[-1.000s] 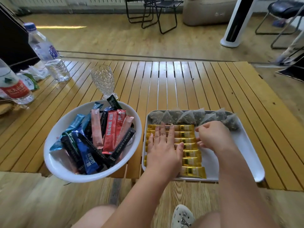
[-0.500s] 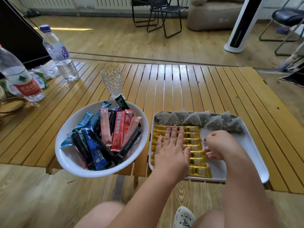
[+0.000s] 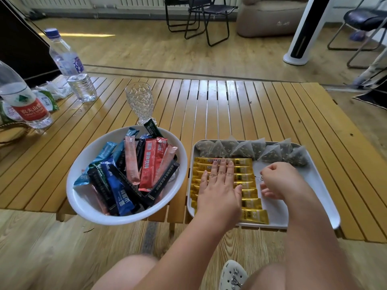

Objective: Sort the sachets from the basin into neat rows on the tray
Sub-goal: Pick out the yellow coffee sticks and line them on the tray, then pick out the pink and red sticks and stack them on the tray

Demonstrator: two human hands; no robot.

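The left hand (image 3: 217, 191) covers the middle of the gold sachets (image 3: 244, 170). The right hand's (image 3: 280, 181) curled fingertips are hidden. The red-labelled bottle (image 3: 23, 101) is cut by the left edge.

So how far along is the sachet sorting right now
Done: a row of tea bags along the tray's far edge and a column of gold sachets. In hand: the left hand presses the gold sachets flat while the right hand nudges their ends. Left: the colored sachets piled in the basin.
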